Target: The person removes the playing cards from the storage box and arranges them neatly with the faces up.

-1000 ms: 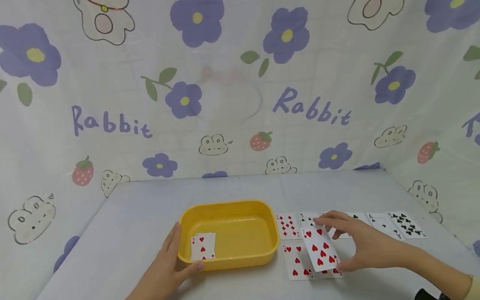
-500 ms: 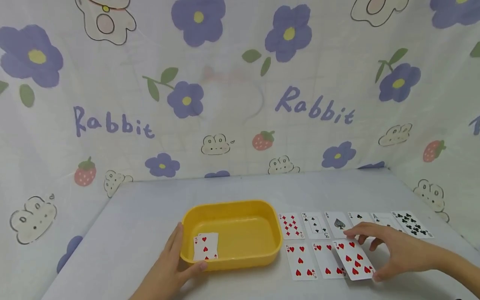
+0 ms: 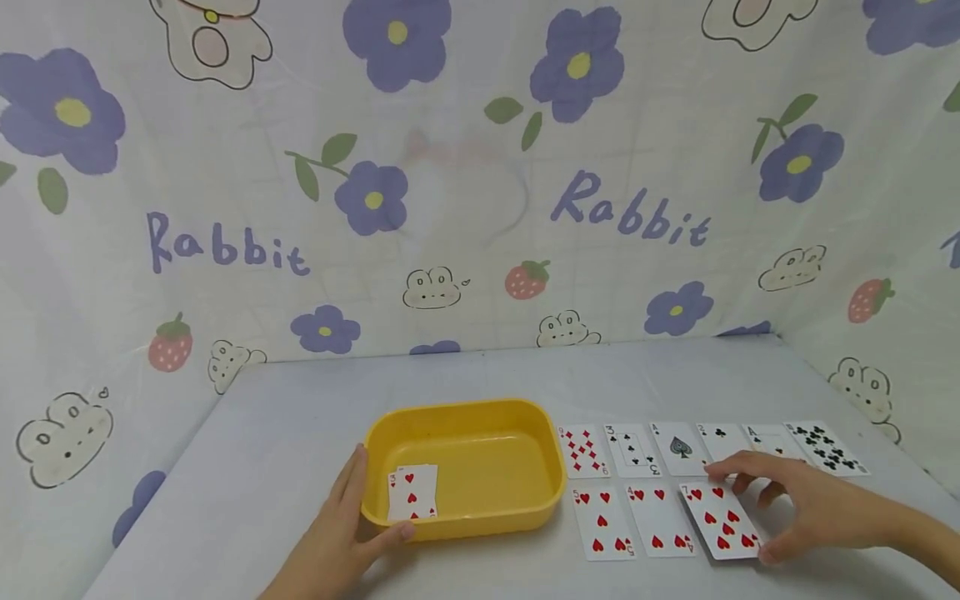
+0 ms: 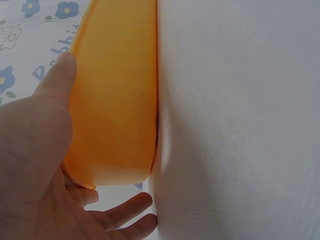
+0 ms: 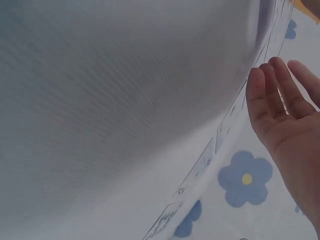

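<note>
A seven of hearts (image 3: 722, 523) is between the thumb and index finger of my right hand (image 3: 813, 504), held by its right corners. It tilts just over the table, right of the four of hearts (image 3: 658, 518) and the five of hearts (image 3: 601, 527). My left hand (image 3: 330, 525) holds the near left corner of a yellow tray (image 3: 480, 527), thumb on the front rim and fingers along the left end. The left wrist view shows that thumb against the tray's wall (image 4: 115, 95). A three of hearts (image 3: 412, 498) lies in the tray's front left corner, overlapping another card.
Behind the hearts runs a row of face-up cards: nine of diamonds (image 3: 583, 452), three of clubs (image 3: 621, 435), ace of spades (image 3: 679, 447), two of clubs (image 3: 720, 434), an ace (image 3: 768, 435) and a many-pip club (image 3: 825, 450). A patterned curtain (image 3: 465, 217) borders the table.
My right hand has carried the seven of hearts rightward and down, from over the four of hearts to beside it. My left hand stays at the tray.
</note>
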### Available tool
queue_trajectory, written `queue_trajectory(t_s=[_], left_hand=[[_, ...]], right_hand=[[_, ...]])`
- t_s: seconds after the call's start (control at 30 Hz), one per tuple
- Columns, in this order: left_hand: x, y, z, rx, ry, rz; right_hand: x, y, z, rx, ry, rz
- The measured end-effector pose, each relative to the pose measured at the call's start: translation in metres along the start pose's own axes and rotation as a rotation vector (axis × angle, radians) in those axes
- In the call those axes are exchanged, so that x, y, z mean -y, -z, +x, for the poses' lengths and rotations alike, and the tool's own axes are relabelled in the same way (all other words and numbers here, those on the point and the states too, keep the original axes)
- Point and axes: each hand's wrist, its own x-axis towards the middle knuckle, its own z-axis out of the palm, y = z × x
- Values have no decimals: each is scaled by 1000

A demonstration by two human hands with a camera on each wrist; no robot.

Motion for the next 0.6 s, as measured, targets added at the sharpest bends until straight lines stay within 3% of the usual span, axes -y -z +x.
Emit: queue_trajectory(t_s=[0.2, 0.43, 0.6], left_hand=[[-1, 0, 1, 2, 6, -7], [-1, 0, 0, 0, 4, -8], [-2, 1, -1, -1, 1, -4]], right_hand=[[-3, -4, -3, -29, 40, -13], [1, -9, -3, -66, -12, -64], [3, -10, -3, -56, -30, -29]])
